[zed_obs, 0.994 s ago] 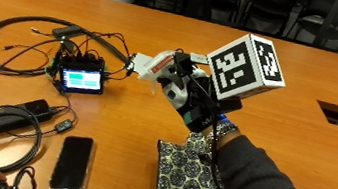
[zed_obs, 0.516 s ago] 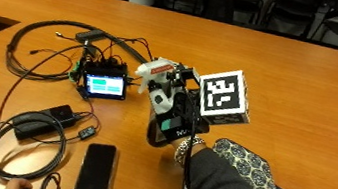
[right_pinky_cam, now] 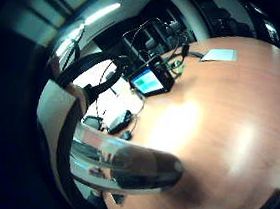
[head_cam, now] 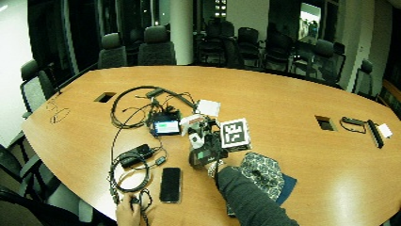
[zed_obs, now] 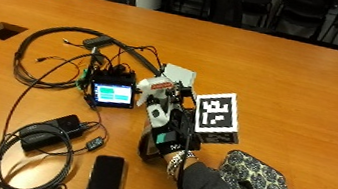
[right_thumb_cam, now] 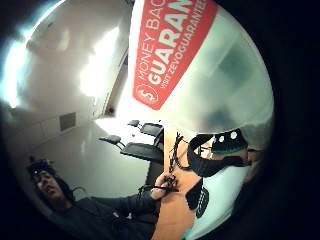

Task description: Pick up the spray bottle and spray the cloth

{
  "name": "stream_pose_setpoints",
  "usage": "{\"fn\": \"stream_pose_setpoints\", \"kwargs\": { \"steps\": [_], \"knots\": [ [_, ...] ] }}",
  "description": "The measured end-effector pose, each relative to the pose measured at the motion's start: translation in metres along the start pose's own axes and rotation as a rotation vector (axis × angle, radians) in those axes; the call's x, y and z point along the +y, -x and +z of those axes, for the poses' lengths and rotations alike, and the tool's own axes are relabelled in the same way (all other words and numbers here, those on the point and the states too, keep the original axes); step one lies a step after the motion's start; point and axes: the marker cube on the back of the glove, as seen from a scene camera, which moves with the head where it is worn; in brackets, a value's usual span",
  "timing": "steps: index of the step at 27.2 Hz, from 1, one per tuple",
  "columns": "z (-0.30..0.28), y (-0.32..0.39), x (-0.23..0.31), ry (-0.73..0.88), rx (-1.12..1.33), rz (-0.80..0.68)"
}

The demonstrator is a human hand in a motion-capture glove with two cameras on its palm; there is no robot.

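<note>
A person's gloved right hand (zed_obs: 168, 134) holds a white spray bottle (zed_obs: 155, 86) with a red label above a wooden tabletop (zed_obs: 292, 82). The landmark here is a small lit screen (zed_obs: 112, 92) standing among black cables. The bottle sits just beside that screen, on the side toward the person's arm, and appears lifted off the wood. The grip is clamped on the bottle. In the thumb-side palm view the bottle's red label (right_thumb_cam: 170, 45) fills much of the picture, so the bottle is close against the palm.

A patterned cloth (zed_obs: 258, 176) lies on the tabletop well apart from the screen, beyond the hand and next to the person's dark sleeve. A pale square sheet (zed_obs: 178, 74) lies near the screen, just past the bottle. A dark phone (zed_obs: 107, 179) lies flat on the near side of the screen, toward the table edge.

Compared with a second ago, the hand and bottle have drawn closer to the screen and sit lower, though the outside camera itself has also shifted. The bottle was already in hand then.

The pick-up seems done and spraying remains. The nozzle's aim cannot be made out. The bottle looks to be off to one side of the patterned cloth, so it likely needs turning toward the cloth first.
</note>
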Motion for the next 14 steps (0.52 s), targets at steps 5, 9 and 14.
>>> {"fn": "stream_pose_setpoints", "kwargs": {
  "steps": [5,9,14],
  "knots": [
    [-0.002,0.007,0.001,-0.003,0.041,-0.029],
    [-0.005,0.018,-0.005,-0.01,0.032,-0.051],
    [-0.011,0.048,-0.024,-0.026,0.023,-0.126]
  ]
}}
